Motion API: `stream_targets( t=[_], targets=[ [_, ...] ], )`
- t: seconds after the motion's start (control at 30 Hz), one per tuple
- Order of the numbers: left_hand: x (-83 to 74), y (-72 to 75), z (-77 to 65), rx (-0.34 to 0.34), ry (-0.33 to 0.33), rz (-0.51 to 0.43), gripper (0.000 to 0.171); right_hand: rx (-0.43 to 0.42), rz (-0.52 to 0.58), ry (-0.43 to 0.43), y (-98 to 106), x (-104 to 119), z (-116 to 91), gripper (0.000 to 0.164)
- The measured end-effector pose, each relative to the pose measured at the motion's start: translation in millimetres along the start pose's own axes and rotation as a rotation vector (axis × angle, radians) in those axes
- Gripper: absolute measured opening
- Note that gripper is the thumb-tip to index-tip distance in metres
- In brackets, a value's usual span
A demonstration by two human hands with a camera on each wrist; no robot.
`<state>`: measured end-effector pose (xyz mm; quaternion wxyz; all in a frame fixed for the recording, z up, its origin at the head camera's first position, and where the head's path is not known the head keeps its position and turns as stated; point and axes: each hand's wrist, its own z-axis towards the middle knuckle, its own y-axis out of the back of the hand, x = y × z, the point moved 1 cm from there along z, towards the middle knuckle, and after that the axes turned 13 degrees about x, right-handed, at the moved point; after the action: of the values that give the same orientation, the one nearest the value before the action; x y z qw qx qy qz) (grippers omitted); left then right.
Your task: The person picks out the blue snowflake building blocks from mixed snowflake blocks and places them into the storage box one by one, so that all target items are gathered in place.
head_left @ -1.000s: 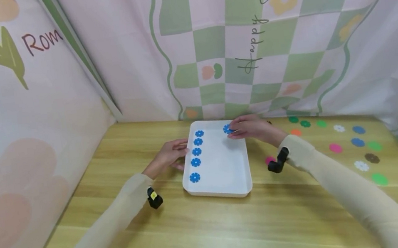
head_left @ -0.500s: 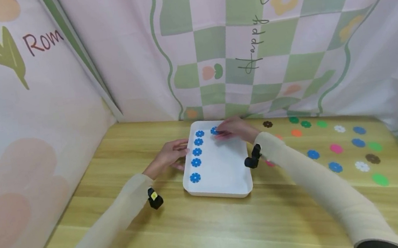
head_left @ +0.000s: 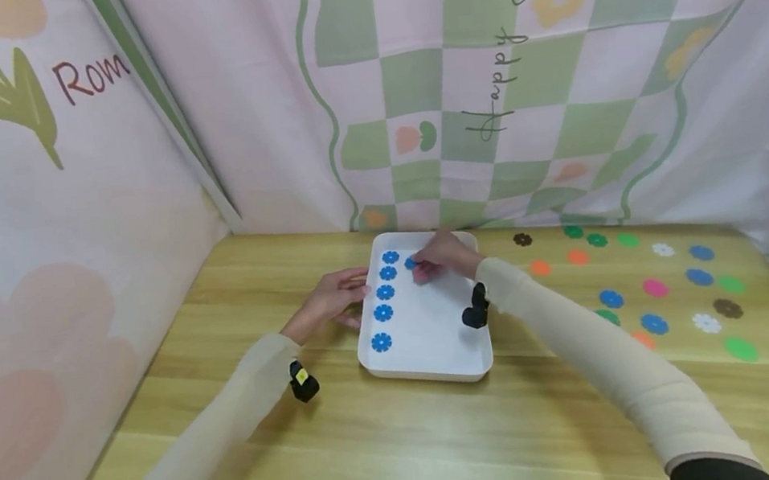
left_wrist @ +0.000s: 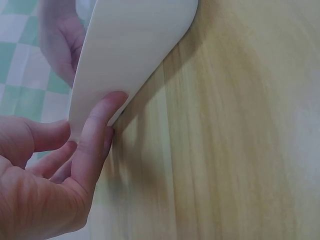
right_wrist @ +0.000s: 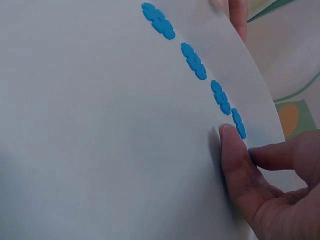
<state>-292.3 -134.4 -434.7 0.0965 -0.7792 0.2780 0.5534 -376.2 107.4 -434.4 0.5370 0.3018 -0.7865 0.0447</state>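
Note:
In the head view, a white rectangular tray lies on the table, with a column of several blue flower-shaped discs along its left side. My right hand is over the tray's far part. Between thumb and finger it pinches a blue flower-shaped disc, right of the column's far end; in the right wrist view the fingers hide most of it. My left hand touches the tray's left side with relaxed fingers, one tip at the rim and another digit along the outer wall.
Loose discs lie on the table right of the tray, among them blue, brown, white, green, pink and orange. A printed curtain hangs behind the table.
My right hand has moved left across the tray with the blue disc, from the far right corner towards the column. My left hand stays at the tray's left side.

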Motion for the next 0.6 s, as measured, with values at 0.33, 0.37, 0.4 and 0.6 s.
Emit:
stream_targets(
  t=[0.33,0.37,0.4,0.6],
  targets=[
    [-2.4,-2.3,1.3,-0.006,0.010,-0.004,0.051,-0.035,0.149,-0.034,-2.3,1.5,2.1,0.030],
    [-2.4,-2.4,1.5,-0.006,0.011,-0.002,0.051,-0.041,0.165,-0.039,-2.1,1.8,2.2,0.030],
    [-2.6,-2.5,1.2,-0.006,0.011,0.001,0.051,-0.043,0.177,-0.043,-1.8,2.0,1.9,0.031],
    [-2.0,-2.9,1.0,-0.010,0.009,-0.004,0.051,-0.019,0.214,-0.046,2.7,2.4,-2.3,0.032]
  ],
)
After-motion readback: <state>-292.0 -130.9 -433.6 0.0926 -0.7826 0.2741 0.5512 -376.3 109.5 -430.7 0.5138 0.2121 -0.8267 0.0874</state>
